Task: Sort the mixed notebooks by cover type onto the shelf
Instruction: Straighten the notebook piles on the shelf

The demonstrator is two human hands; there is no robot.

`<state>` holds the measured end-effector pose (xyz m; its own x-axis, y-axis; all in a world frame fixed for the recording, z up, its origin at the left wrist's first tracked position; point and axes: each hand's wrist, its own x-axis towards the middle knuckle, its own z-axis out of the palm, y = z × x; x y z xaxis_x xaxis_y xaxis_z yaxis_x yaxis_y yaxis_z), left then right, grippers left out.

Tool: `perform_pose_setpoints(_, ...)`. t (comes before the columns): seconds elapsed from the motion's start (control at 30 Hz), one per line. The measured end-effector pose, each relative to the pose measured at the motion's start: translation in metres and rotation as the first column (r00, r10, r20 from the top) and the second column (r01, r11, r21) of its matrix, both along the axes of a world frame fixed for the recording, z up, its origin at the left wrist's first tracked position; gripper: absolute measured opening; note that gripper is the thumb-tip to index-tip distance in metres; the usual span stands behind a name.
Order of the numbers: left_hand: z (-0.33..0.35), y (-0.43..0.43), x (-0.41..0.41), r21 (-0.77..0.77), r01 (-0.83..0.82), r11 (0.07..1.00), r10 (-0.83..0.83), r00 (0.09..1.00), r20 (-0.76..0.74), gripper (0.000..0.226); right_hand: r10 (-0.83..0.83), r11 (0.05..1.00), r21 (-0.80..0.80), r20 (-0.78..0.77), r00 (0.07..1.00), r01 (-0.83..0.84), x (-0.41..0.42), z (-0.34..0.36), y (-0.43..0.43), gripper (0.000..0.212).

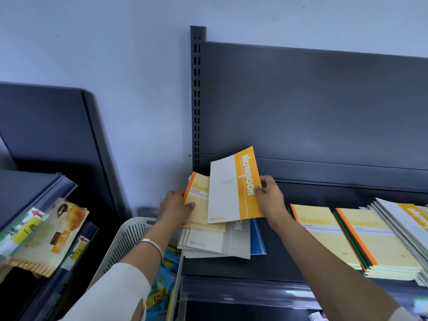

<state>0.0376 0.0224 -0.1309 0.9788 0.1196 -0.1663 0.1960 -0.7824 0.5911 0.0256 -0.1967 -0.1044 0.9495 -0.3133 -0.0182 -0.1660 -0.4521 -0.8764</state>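
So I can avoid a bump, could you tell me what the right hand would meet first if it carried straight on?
The right hand would probably reach the shelf's back panel near the slotted upright, its pinched yellow-and-white notebook touching first; depth is unclear.

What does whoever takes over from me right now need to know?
Right hand pinches the orange Notebook by its orange edge, raised over the mixed pile.
Left hand holds the yellow Gambit notebook atop that pile, thumb on the cover.
Done: Gambit stacks and an orange-cover stack lie on the shelf at right.
Left: place both held notebooks with their matches, then sort the pile's grey and blue covers.
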Motion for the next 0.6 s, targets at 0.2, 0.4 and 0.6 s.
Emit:
perform_pose_setpoints(0.2,0.03,-0.016,-0.01,-0.2,0.069,0.977,-0.033,0.983,0.18,0.024,-0.016,1.0,0.0,0.027,1.0,0.016,-0.007,0.006,-0.013,0.021)
perform_pose_setpoints(0.4,0.066,-0.076,-0.026,-0.34,0.141,0.93,-0.033,0.952,0.304,0.018,-0.12,0.987,0.121,0.125,0.985,0.105,-0.029,0.025,-0.072,0.013)
perform_pose_setpoints(0.6,0.072,-0.186,-0.051,-0.466,0.187,0.865,-0.047,0.955,0.294,0.02,-0.237,0.969,0.12,0.192,0.952,0.217,-0.073,0.037,-0.181,0.022)
